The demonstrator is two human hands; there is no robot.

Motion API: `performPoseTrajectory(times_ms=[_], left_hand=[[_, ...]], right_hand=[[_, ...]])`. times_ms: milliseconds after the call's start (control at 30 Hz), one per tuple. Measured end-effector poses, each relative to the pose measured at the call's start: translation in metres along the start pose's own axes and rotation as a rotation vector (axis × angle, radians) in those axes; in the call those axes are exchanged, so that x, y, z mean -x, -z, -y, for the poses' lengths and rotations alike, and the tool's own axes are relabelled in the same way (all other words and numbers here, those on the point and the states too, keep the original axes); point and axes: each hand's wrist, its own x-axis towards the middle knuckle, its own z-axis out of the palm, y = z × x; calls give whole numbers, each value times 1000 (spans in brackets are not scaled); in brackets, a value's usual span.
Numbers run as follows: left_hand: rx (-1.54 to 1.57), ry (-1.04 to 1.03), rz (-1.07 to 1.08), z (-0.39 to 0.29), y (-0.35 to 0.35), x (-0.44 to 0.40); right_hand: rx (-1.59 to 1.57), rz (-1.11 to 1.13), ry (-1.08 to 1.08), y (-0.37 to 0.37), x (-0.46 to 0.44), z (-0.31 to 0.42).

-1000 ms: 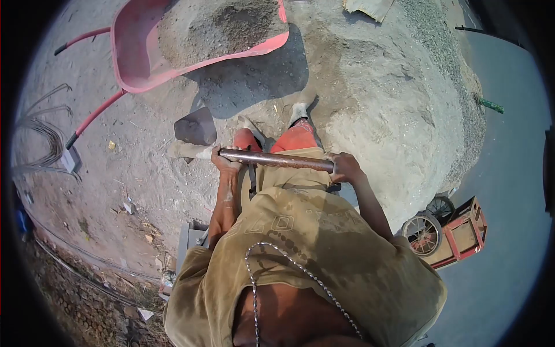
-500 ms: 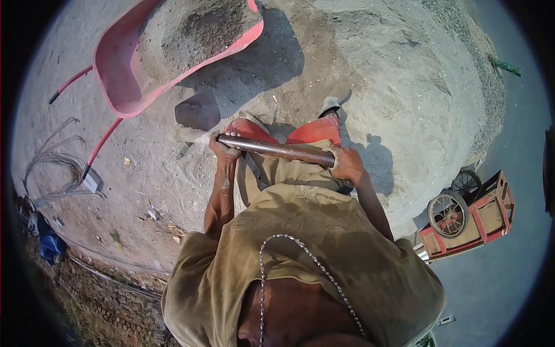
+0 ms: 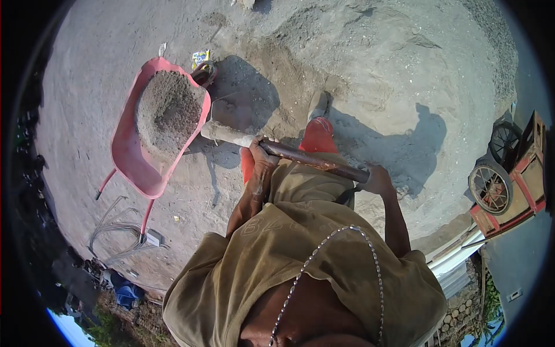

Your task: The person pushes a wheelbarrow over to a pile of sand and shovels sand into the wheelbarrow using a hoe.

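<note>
My left hand point(image 3: 263, 153) is wrapped round the brown shaft of a shovel point(image 3: 306, 159), close to its pale, dust-covered socket. Farther along, my right hand point(image 3: 376, 180) grips the shaft's other end. The shovel lies across the front of my thighs, and its blade, hard to make out in the shadow, points left beside the wheelbarrow. That pink wheelbarrow point(image 3: 130, 151) stands to my left, with a mound of grey-brown sand point(image 3: 169, 113) in its tray.
A broad heap of pale sand point(image 3: 399, 75) rises ahead and to the right. Coiled wire point(image 3: 118, 234) lies behind the wheelbarrow's handles. At far right stands a red-framed wooden cart point(image 3: 514, 179) with spoked wheels. A yellow-and-blue packet point(image 3: 200, 58) lies beyond the wheelbarrow.
My view has shifted, so the whole wheelbarrow now shows. The shovel's blade end has come nearer the wheelbarrow's side. Both hands keep their hold on the shaft.
</note>
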Motion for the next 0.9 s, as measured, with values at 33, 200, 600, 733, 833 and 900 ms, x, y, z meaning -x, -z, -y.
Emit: performPoseTrajectory(times_ms=[33, 200, 600, 733, 833, 900], left_hand=[[-16, 3, 21, 2, -13, -4], [-152, -13, 68, -18, -75, -19], [-239, -58, 205, -247, -186, -84], [-223, -79, 242, -298, -214, -120], [-199, -77, 329, -326, -234, -161], [-186, -88, 269, -346, -253, -168]], right_hand=[[-18, -23, 1, -5, 0, -5], [-15, -74, 57, -24, -30, 7], [106, -168, -115, -16, -137, 260], [108, -80, -142, 2, -184, 319], [166, -118, -96, 17, -222, 341], [102, -106, -47, 26, -255, 348]])
